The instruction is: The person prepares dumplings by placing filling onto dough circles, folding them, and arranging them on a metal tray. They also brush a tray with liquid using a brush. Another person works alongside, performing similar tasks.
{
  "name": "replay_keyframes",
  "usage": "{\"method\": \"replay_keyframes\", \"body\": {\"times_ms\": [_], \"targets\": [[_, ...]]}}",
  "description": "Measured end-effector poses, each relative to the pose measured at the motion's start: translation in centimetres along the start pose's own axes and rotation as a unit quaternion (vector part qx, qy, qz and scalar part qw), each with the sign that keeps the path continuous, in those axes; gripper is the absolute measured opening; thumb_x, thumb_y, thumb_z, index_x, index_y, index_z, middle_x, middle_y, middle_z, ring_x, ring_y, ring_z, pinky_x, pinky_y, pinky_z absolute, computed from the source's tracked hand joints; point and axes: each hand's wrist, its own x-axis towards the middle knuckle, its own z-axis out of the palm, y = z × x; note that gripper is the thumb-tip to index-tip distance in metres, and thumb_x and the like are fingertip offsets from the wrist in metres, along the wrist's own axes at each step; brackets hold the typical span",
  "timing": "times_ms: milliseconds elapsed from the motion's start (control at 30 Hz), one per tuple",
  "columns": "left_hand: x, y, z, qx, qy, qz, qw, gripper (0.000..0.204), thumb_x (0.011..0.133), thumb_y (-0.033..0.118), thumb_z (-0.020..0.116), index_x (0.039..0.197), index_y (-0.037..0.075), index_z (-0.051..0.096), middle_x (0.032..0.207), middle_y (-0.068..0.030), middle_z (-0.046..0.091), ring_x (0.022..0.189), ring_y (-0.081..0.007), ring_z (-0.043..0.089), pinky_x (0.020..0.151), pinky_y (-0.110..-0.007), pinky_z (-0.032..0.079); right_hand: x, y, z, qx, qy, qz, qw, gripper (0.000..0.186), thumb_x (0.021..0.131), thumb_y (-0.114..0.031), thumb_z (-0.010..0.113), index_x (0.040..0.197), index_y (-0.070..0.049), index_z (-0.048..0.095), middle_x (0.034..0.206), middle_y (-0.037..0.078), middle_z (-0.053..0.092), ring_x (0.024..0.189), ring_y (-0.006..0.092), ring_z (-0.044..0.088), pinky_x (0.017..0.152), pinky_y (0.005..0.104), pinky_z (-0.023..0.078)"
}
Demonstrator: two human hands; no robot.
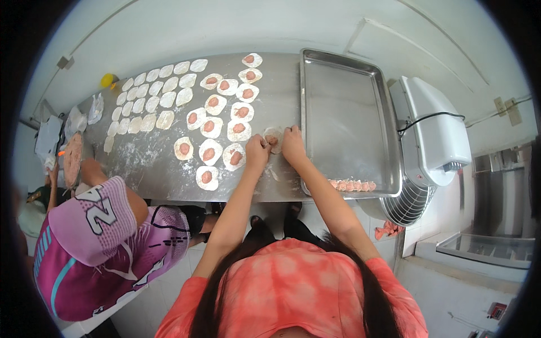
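Note:
A round dumpling wrapper with a lump of pinkish filling (274,138) sits between my hands, beside the tray's left wall. My left hand (258,152) is closed at the wrapper's left edge, and my right hand (292,146) is closed at its right edge; the fingertips are partly hidden. Left of my hands, several flat wrappers topped with filling (238,129) lie in loose columns on the steel table. A large metal tray (349,118) stands to the right, with a short row of folded dumplings (354,185) along its near edge.
Bare wrappers (153,103) lie in rows at the table's far left, near flour-dusted steel (143,152). A co-worker in a purple shirt (96,236) stands at left by a bowl of filling (73,160). A white mixer (431,127) stands right of the tray.

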Motion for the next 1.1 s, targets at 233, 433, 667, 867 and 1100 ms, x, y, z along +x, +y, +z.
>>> {"method": "replay_keyframes", "body": {"times_ms": [233, 433, 667, 867, 1100], "targets": [[-5.7, -0.9, -3.0, -0.081, 0.047, -0.029, 0.995, 0.018, 0.065, -0.004, 0.059, 0.08, 0.0, 0.049, 0.068, -0.0172, 0.056, 0.062, -0.0297, 0.058, 0.057, -0.036, 0.045, -3.0, -0.1, 2.3, 0.052, -0.025, -0.004, 0.998, 0.016, 0.069, -0.002, 0.054, 0.085, 0.0, 0.056, 0.089, 0.017, 0.052, 0.085, 0.0349, 0.052, 0.075, 0.0408, 0.044], [-6.9, -0.7, -3.8, -0.087, 0.037, -0.085, 0.992, 0.032, 0.07, -0.003, 0.058, 0.101, 0.0, 0.049, 0.081, -0.0161, 0.061, 0.075, -0.0257, 0.063, 0.067, -0.032, 0.051, -5.5, -0.8, 2.1, 0.133, 0.008, 0.036, 0.99, 0.014, 0.068, -0.006, 0.059, 0.081, 0.0, 0.058, 0.084, 0.016, 0.054, 0.077, 0.032, 0.056, 0.069, 0.0399, 0.045], [-6.7, -0.2, -3.7, -0.119, 0.058, -0.049, 0.99, 0.034, 0.071, -0.006, 0.058, 0.104, -0.003, 0.05, 0.08, -0.0184, 0.062, 0.074, -0.0273, 0.064, 0.065, -0.033, 0.051, -5.5, -0.8, 1.8, 0.127, -0.019, 0.083, 0.988, 0.017, 0.069, -0.006, 0.058, 0.085, 0.001, 0.06, 0.082, 0.015, 0.058, 0.073, 0.0288, 0.06, 0.069, 0.0361, 0.047], [-6.5, 0.5, -3.7, -0.143, 0.056, -0.038, 0.987, 0.027, 0.073, -0.006, 0.056, 0.1, -0.004, 0.054, 0.085, -0.019, 0.063, 0.077, -0.0273, 0.064, 0.067, -0.031, 0.051, -5.7, -0.6, 1.8, 0.332, -0.083, 0.151, 0.928, 0.022, 0.075, -0.003, 0.054, 0.096, 0.003, 0.059, 0.09, 0.013, 0.063, 0.078, 0.0178, 0.062, 0.07, 0.0286, 0.048], [-6.2, -0.7, -3.7, -0.256, -0.01, -0.092, 0.962, 0.023, 0.08, -0.003, 0.054, 0.102, -0.004, 0.058, 0.093, -0.0111, 0.064, 0.084, -0.0155, 0.063, 0.07, -0.027, 0.05, -6.7, -2.1, -0.6, 0.566, -0.06, 0.185, 0.801, 0.022, 0.08, 0.005, 0.05, 0.1, 0.004, 0.058, 0.091, 0.007, 0.063, 0.084, 0.0136, 0.059, 0.077, 0.0247, 0.047]]}}
